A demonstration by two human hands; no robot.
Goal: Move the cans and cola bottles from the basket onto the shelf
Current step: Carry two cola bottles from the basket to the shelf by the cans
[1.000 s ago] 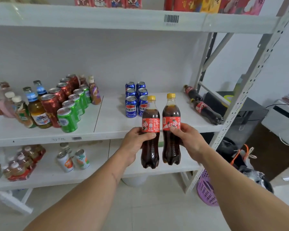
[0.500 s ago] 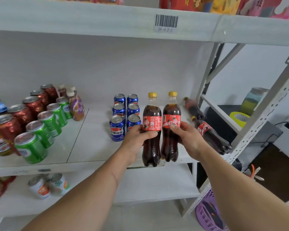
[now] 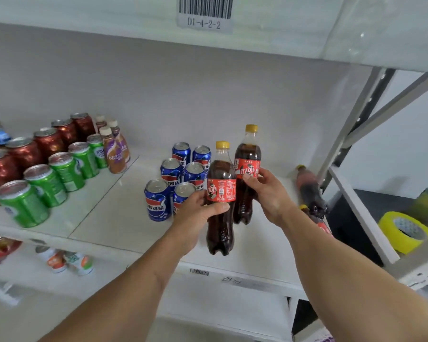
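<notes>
Head view, left hand (image 3: pixel 195 213) & right hand (image 3: pixel 269 193) each gripping upright cola bottle (image 3: pixel 220 193)

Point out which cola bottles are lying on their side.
The two cola bottles at the shelf's right end lie flat; those in the left hand and right hand are upright.

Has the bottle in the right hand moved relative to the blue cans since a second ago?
Yes. The right-hand bottle has gone back over the shelf, now beside the blue cans.

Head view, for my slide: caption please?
Left hand and right hand each hold a cola bottle upright beside blue cans on the shelf.
</notes>
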